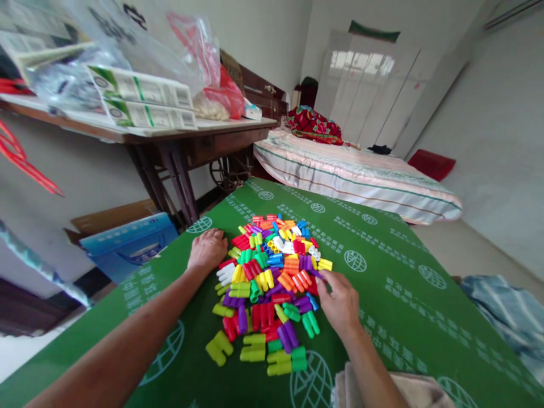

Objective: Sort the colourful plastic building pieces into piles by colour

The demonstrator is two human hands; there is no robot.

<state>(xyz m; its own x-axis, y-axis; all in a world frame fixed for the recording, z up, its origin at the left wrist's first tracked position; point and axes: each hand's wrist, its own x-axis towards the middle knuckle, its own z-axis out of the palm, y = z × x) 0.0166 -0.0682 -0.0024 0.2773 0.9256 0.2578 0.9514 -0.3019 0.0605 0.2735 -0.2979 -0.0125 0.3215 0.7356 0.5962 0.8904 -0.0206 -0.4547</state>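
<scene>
A pile of plastic toy pieces (263, 277) in red, green, yellow, purple, orange, blue and white lies on the green board (382, 277). My left hand (208, 249) rests on the board at the pile's left edge, its fingers curled together; whether anything is under them is hidden. At the right edge, my right hand (338, 297) has thumb and forefinger at a purple piece (315, 273), which it seems to pinch. Nearest me lie lime-green pieces (254, 347) and a green one (298, 358).
A folded cloth (382, 390) lies under my right forearm. Beyond the board stands a bed (357, 175). At the left are a table (204, 129) with boxes (144, 99) and bags, and a blue box (131, 246) below. A blue checked cloth (505, 311) is at the right.
</scene>
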